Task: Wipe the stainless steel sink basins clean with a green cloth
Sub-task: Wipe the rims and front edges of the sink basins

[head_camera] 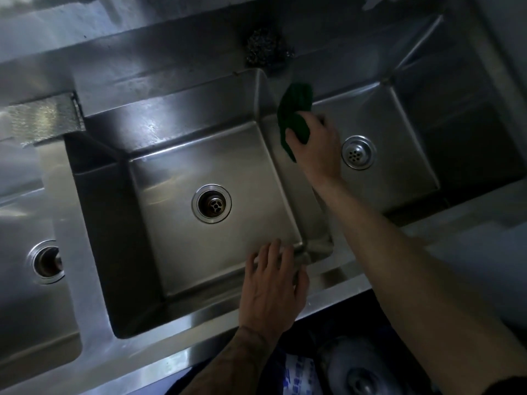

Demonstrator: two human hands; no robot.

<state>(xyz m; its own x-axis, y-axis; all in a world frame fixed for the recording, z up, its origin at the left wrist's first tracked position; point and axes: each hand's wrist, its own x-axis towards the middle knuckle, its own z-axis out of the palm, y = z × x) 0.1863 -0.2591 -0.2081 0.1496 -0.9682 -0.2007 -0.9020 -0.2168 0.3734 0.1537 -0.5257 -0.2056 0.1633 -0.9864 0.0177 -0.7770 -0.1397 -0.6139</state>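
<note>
- Right hand (316, 146) is closed around the green cloth (295, 115), fingers curled over its lower part, with the rest of the cloth sticking up past the fingertips.
- That hand and cloth sit over the divider between the middle basin (205, 172) and the right basin (399, 155), toward the back end of the divider; whether the cloth presses on the steel cannot be told.
- Left hand (273, 286) holds nothing; its fingers are spread and lie flat at the front right corner of the middle basin, over the front rim.
- Both forearms are bare, and the right one crosses the front rim to the right of the middle basin.
- Middle basin's drain (211, 203) is an open ring with a dark hole, about centred on the basin floor.
- Right of the middle basin, the right basin has a perforated strainer (358, 152) in its floor, just beside the right hand.
- Left of the middle basin, a third basin (25, 309) shows part of another drain (47, 262).
- Behind the middle basin, on the back ledge near the divider, lies a dark steel scourer (263, 51).
- At the middle basin's back left corner, a dull metal plate (42, 118) lies on the bench.
</note>
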